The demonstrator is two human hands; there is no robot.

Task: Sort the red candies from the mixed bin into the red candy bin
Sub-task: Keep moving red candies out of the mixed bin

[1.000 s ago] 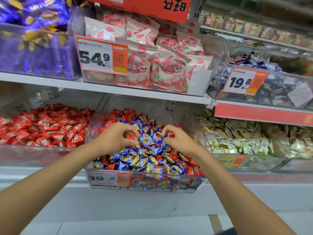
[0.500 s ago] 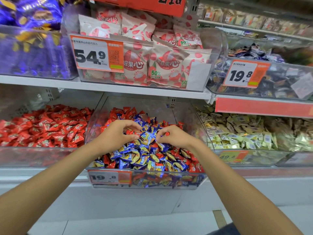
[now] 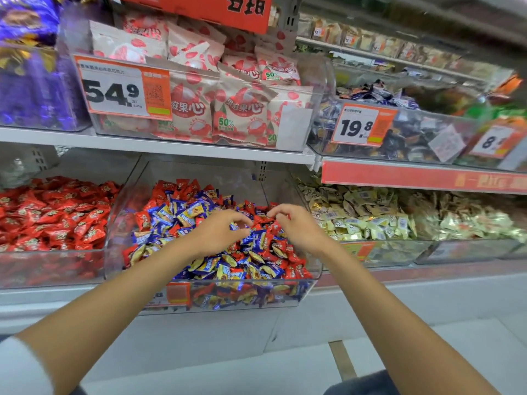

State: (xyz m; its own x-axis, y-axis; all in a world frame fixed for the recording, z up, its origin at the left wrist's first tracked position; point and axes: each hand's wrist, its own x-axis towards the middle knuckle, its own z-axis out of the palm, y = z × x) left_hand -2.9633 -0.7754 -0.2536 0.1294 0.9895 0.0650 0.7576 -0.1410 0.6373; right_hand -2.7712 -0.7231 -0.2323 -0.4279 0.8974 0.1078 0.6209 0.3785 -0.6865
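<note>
both hands are in the mixed bin (image 3: 256,297) at the centre of the frame, the left hand (image 3: 219,236) and the right hand (image 3: 298,228) with fingers curled among its red candies (image 3: 143,220), whether pinching one i cannot tell, and the red candy bin (image 3: 51,266) lies just beside it at the left, nearer to the left hand.

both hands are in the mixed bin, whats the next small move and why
Probably pinch one red candy under the fingertips and lift it clear. Both the left hand and right hand hover curled over the mixed bin; whether either grips anything is unclear, and the red candy bin sits to the left.
</note>
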